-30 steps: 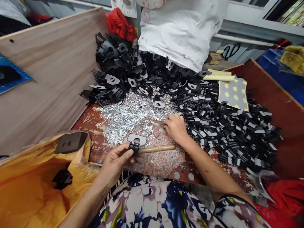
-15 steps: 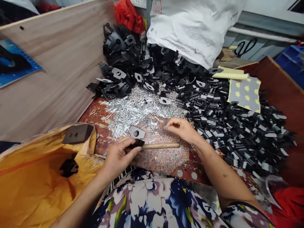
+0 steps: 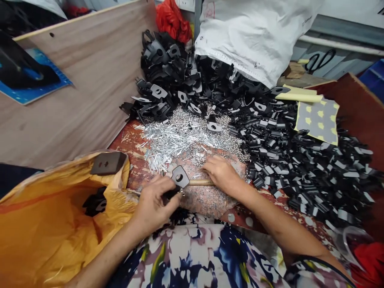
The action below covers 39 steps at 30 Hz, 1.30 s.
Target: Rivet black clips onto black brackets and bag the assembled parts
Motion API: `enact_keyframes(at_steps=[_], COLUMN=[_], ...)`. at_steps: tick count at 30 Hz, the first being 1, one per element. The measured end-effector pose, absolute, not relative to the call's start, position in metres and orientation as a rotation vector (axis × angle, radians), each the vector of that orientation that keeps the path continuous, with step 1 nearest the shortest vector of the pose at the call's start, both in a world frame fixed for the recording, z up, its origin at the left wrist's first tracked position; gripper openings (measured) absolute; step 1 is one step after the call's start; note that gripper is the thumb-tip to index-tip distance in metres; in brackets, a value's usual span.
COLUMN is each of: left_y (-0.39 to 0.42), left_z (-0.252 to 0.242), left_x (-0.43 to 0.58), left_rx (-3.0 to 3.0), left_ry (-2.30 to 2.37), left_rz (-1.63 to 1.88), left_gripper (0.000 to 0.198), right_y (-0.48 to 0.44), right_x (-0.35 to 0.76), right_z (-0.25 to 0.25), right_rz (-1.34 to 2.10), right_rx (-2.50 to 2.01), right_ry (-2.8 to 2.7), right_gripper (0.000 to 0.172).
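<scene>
My left hand (image 3: pixel 157 196) pinches a black plastic part with a flat grey plate (image 3: pixel 185 181) that has a round hole; the plate faces up, tilted. Behind that part a wooden handle (image 3: pixel 201 182) lies across the speckled stone slab (image 3: pixel 204 200); its left end is hidden. My right hand (image 3: pixel 220 172) is over the slab, above the handle, with fingers curled together and tips down beside a few loose metal pins (image 3: pixel 197 175). What those fingertips hold, if anything, is hidden. Just beyond lies a heap of thin silvery pins (image 3: pixel 168 138).
Black plastic parts (image 3: pixel 162 60) are piled at the back, and smaller black pieces (image 3: pixel 300 168) spread to the right. A white sack (image 3: pixel 246 40) hangs over the pile. On the left are a wooden panel (image 3: pixel 84 84), a yellow sack (image 3: pixel 45 232) and a dark block (image 3: pixel 108 163).
My right hand has come down and slightly left, now over the handle near the pins. The plate that was beyond my left hand is now tilted up at its fingertips. The view has shifted left.
</scene>
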<state>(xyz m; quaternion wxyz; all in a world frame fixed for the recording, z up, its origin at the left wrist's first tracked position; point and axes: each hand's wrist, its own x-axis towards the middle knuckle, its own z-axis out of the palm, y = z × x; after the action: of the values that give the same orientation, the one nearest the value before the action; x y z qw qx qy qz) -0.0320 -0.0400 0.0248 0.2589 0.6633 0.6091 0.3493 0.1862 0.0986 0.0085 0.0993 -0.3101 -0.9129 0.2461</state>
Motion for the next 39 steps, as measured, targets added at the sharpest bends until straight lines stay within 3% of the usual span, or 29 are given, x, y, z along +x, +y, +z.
enact_keyframes(at_steps=[3, 7, 14, 19, 28, 34, 39], left_y=[-0.042, -0.046, -0.044, -0.042, -0.032, -0.036, -0.038], left_z=[0.016, 0.003, 0.001, 0.002, -0.004, -0.006, -0.007], left_x=[-0.042, -0.045, -0.045, -0.050, -0.034, -0.030, -0.027], left_rx=[1.413, 0.962, 0.455, 0.314, 0.251, 0.229, 0.235], left_ry=[1.590, 1.420, 1.161, 1.071, 1.010, 1.003, 1.014], left_rz=[1.101, 1.245, 1.392, 1.484, 1.556, 1.567, 1.577], left_gripper=[0.028, 0.031, 0.019, 0.027, 0.030, 0.031, 0.031], right_y=[0.112, 0.113, 0.119, 0.121, 0.061, 0.055, 0.047], right_x=[0.179, 0.166, 0.167, 0.181, 0.140, 0.119, 0.114], right_z=[0.001, -0.008, 0.002, 0.009, 0.049, 0.036, 0.040], right_rz=[0.067, -0.207, -0.045, 0.426, 0.771, 0.798, 0.523], right_rx=[-0.739, -0.582, -0.502, -0.711, -0.411, -0.392, -0.307], right_ry=[-2.953, -3.014, -3.026, -2.753, -2.320, -2.374, -2.497], right_gripper=[0.023, 0.020, 0.018, 0.014, 0.029, 0.025, 0.027])
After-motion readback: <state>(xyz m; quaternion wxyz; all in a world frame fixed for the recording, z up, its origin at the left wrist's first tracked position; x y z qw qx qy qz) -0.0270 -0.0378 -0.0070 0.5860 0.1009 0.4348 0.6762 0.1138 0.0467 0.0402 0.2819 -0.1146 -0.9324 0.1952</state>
